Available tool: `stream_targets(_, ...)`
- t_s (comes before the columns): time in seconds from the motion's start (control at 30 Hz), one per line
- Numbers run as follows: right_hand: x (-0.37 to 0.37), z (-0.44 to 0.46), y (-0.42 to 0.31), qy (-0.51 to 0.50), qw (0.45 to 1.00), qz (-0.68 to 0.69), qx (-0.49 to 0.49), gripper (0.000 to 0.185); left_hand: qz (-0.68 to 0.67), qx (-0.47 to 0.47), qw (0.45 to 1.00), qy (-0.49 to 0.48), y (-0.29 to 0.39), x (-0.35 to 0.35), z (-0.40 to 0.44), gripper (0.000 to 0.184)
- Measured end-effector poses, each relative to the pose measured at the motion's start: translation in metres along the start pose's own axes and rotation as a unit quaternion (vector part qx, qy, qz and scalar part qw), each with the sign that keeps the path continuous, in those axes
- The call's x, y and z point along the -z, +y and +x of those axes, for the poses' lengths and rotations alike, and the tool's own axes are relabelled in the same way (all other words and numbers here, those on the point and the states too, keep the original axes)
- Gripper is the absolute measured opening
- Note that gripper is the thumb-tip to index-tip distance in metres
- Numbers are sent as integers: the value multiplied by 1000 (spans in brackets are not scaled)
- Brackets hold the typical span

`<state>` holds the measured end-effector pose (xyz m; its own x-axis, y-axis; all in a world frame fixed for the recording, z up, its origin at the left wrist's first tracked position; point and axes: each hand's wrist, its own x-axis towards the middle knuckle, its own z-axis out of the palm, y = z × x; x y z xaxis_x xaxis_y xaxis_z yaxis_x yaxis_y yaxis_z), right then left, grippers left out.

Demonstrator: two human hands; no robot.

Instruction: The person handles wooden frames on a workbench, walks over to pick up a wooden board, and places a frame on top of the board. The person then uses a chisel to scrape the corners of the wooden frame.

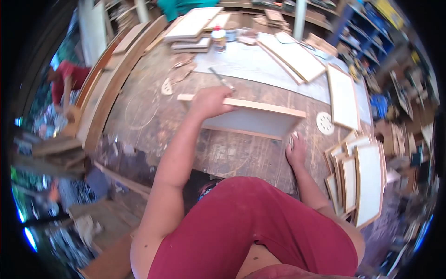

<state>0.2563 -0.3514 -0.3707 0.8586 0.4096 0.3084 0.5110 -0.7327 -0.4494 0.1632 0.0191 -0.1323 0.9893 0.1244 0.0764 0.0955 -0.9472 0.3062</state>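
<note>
A wood-framed white panel [253, 122], like a shallow drawer or door, stands tilted on its long edge on the worn workbench [218, 156]. My left hand [211, 101] is closed over its upper wooden edge near the left end. By the panel's lower right corner, my right hand [296, 151] rests low on the bench with its fingers curled. Something small and pale shows at those fingertips, too blurred to name. Just beyond my left hand lies a thin dark tool [222, 79]. A round sanding disc with holes [325, 123] lies to the right of the panel.
Several framed panels [369, 183] are stacked at the right edge, and another framed panel [343, 96] lies behind them. Long boards [118, 76] line the left side. A glue bottle [218, 39] stands at the back. Far left, a person in red [69, 81] bends over.
</note>
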Motion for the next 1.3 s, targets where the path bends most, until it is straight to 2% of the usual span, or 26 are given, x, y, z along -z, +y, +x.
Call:
stream_targets(0.03,-2,-5,2,14,1000,-2,-22,52,6,15,1000,-1,6,5,-1,42)
stream_targets(0.13,-1,4,0,24,999,-33,-28,51,10,-19,1000,-8,8,9,2,39)
stream_targets(0.2,5,-1,-3,-9,999,-9,-33,50,-1,12,1000,-2,12,5,-1,37)
stream_targets(0.23,7,-4,-2,1,999,-15,-51,50,-2,-8,1000,-9,14,4,-2,37)
stream_targets(0.4,9,-3,-4,-6,999,10,-44,48,7,17,999,-41,19,10,-1,34)
stream_targets(0.53,9,-3,-1,-2,999,8,-47,48,27,-36,997,-55,19,13,3,37)
stream_targets(0.67,11,-5,-2,-16,998,18,-56,46,31,-48,995,-80,27,19,8,41)
stream_targets(0.83,9,-6,1,-12,998,-3,-66,44,29,-97,994,-48,30,13,13,42)
stream_targets(1.0,16,-7,-3,-43,997,16,-61,45,58,-66,994,-62,27,8,12,41)
stream_targets(1.13,12,-9,-2,-32,996,18,-80,45,54,-98,991,-71,34,3,3,39)
stream_targets(1.23,14,-10,-2,-36,996,8,-77,45,57,-78,993,-71,36,1,1,36)
stream_targets(1.3,14,-12,-2,-29,998,1,-49,48,57,-90,992,-69,34,0,0,36)
